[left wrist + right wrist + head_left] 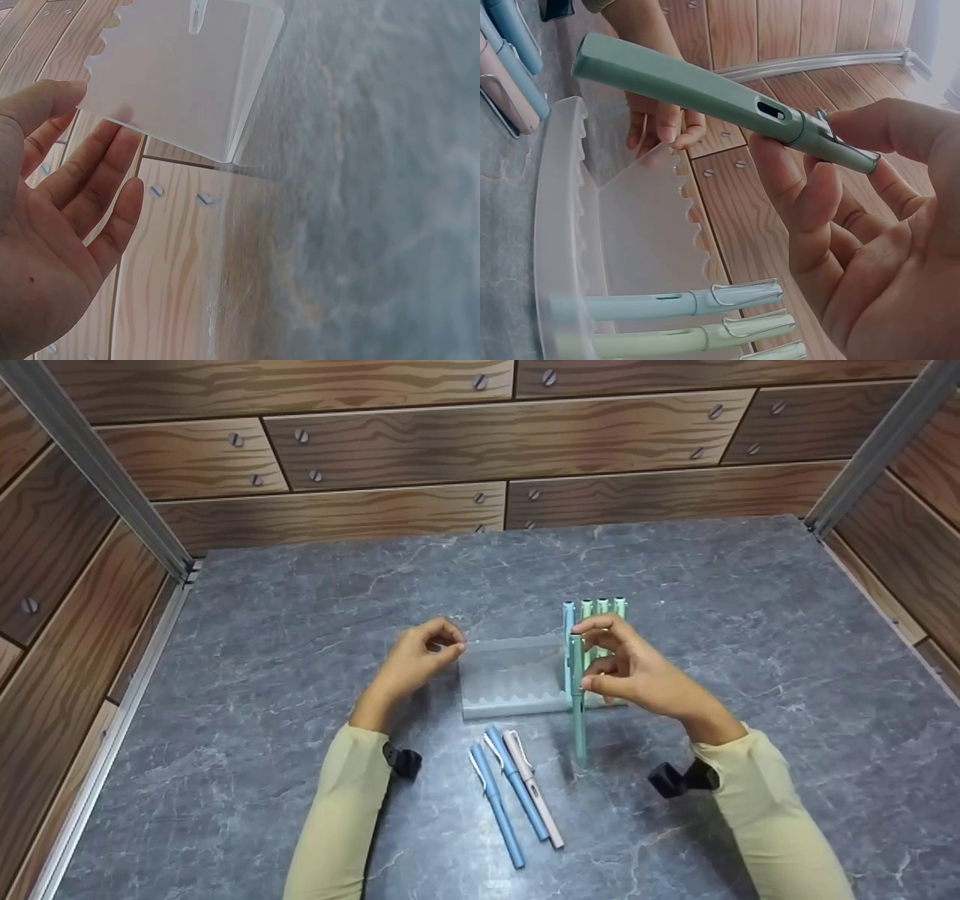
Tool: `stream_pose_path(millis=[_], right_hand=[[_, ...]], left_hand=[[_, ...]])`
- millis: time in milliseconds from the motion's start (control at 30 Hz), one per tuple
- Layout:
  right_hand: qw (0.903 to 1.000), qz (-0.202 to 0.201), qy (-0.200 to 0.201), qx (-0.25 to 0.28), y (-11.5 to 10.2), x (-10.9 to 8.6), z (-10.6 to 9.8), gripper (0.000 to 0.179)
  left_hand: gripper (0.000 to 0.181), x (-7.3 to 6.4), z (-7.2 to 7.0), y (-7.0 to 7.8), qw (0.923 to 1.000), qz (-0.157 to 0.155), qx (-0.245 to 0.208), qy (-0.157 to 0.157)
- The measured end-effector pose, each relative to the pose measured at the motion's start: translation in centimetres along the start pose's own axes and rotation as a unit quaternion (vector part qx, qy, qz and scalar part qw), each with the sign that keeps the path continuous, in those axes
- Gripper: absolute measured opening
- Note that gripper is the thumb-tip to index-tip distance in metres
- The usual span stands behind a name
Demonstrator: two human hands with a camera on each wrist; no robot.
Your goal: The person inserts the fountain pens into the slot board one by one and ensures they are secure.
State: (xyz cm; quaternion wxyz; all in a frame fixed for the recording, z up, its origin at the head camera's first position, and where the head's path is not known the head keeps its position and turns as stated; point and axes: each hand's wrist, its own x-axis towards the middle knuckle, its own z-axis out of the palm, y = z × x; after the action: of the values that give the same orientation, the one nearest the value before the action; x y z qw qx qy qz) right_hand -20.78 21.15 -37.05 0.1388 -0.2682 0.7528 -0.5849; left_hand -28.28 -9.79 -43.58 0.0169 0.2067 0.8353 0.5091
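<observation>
A dark green fountain pen (690, 94) is pinched near its capped end by my right hand (630, 667), which holds it above the front of the rack. My left hand (424, 656) pinches the back left corner of a frosted clear pen rack (514, 709) between thumb and fingers. Scalloped notches line the rack's edges. At its right end lie a light blue pen (645, 304) and several light green pens (652, 341), side by side in the notches. Behind my right hand these pens are partly hidden in the head view.
In front of the rack, two blue pens (496, 806) and a pale pink pen (534, 791) lie loose on the grey marbled table (247, 675). Wood-patterned panels (420, 442) and metal frame rails stand around the table. Each wrist wears a small black camera (405, 763).
</observation>
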Motion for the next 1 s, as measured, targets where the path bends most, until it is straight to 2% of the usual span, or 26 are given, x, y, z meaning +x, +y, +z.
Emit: stream_pose_path(millis=[733,1000], right_hand=[[0.9989,-0.042,0.012,0.015,-0.54,0.62,-0.41,0.049],[0.9991,-0.020,0.037,-0.005,-0.72,0.92,-0.36,0.048]], left_hand=[[0.009,0.00,0.01,-0.09,0.9999,0.006,0.009,0.000],[0.010,0.02,0.02,-0.23,0.9999,0.009,0.006,-0.002]])
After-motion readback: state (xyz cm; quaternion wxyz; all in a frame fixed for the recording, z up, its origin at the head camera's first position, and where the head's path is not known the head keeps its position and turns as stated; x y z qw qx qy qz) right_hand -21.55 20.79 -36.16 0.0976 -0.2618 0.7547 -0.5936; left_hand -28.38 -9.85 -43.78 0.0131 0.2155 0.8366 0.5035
